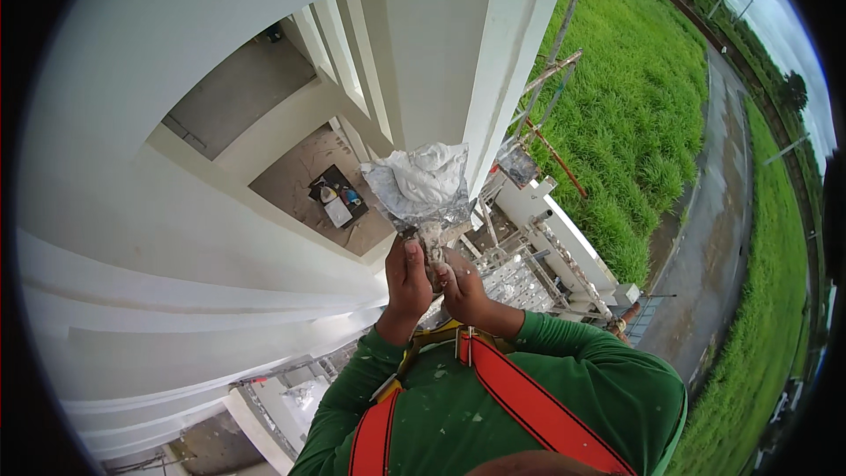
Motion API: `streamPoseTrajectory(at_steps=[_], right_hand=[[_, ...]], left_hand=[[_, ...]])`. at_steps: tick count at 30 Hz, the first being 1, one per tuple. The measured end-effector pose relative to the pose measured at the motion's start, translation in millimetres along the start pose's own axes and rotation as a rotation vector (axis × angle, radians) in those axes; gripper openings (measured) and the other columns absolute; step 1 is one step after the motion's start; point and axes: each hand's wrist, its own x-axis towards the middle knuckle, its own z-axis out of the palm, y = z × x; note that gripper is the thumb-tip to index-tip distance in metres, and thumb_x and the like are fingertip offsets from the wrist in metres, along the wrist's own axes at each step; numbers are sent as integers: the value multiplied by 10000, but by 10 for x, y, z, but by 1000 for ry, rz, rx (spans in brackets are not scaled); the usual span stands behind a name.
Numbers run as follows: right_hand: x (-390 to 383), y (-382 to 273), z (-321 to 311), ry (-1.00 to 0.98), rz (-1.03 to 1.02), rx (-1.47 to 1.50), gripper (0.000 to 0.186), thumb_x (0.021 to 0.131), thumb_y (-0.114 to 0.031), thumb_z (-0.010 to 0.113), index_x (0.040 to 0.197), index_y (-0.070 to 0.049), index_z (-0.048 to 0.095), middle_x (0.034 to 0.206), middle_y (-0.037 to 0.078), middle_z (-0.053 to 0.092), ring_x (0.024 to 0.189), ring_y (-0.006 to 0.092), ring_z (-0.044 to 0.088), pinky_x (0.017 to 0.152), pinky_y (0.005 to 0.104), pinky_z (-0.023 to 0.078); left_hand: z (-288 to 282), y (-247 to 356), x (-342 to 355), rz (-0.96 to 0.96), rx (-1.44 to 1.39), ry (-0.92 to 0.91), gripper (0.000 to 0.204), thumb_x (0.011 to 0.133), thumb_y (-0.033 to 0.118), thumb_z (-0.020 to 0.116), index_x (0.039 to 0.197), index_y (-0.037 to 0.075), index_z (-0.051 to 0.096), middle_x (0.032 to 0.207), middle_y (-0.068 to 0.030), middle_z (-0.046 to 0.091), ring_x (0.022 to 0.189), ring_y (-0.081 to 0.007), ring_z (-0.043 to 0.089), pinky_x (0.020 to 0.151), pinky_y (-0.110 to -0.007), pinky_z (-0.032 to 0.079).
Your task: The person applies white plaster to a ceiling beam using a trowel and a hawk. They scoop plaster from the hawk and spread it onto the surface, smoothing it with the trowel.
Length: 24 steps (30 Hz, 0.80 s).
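Observation:
In front of my chest, both hands are together at a broad, flat metal putty blade (388, 189) loaded with a thick heap of white putty (432, 172). The lower part of the tool is caked with dried putty. My left hand (409, 284) is closed around its dark handle side, thumb pointing up. Close beside it, my right hand (467, 289) is closed on the putty-crusted lower part. Whether this is one tool or two overlapping ones, I cannot tell. The fingers hide most of the grip.
A pale wall (441, 53) with ledges rises ahead and to the left. Below are scaffold poles (564, 62) and a perforated metal platform (511, 286). Through an opening, a black tray (339, 194) with containers lies on a lower floor. Red harness straps (529, 397) cross my green sleeves' shirt.

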Motion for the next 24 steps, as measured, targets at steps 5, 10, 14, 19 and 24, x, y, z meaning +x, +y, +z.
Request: streamPoseTrajectory(at_steps=[5, 10, 14, 19, 24], right_hand=[[-63, -364, 67, 27, 46, 158, 102, 986, -65, 471, 926, -1, 523, 761, 87, 508, 602, 167, 565, 554, 311, 466], [-52, -475, 0, 139, 138, 453, 100, 850, -2, 578, 943, -28, 552, 846, 15, 521, 701, 73, 516, 610, 259, 425], [-44, -80, -197, -68, 278, 322, 81, 822, 6, 586, 895, -28, 576, 780, -5, 535, 696, 66, 495, 604, 244, 392], [-135, 133, -256, 2, 80, -133, 157, 810, -113, 680, 905, 8, 651, 620, 112, 569, 562, 180, 541, 565, 358, 446], [-131, -14, -228, 7, 49, -412, 209, 788, -178, 720, 879, -7, 642, 617, 215, 552, 573, 410, 552, 556, 436, 456]], left_hand=[[-221, 330, 19, 135, 31, 14, 369, 1050, 250, 407, 1144, -48, 604, 1115, -186, 633, 1033, -303, 620, 912, -384, 470], [-808, 10, -195, -82, 276, 62, 414, 903, -7, 651, 1287, -14, 494, 1086, -119, 644, 988, -178, 623, 804, -287, 524], [-1066, 252, -276, -240, -46, 184, 687, 840, -125, 644, 1433, 28, 332, 1153, -162, 635, 1015, -200, 637, 833, -283, 552], [-1301, 167, -415, -595, -708, 139, 395, 923, 42, 557, 1306, -36, 499, 1187, -131, 634, 1107, -252, 628, 990, -434, 488], [-1114, 205, -563, -714, -833, 88, 298, 947, 67, 574, 1235, -7, 549, 1120, -103, 660, 1011, -220, 666, 906, -397, 536]])
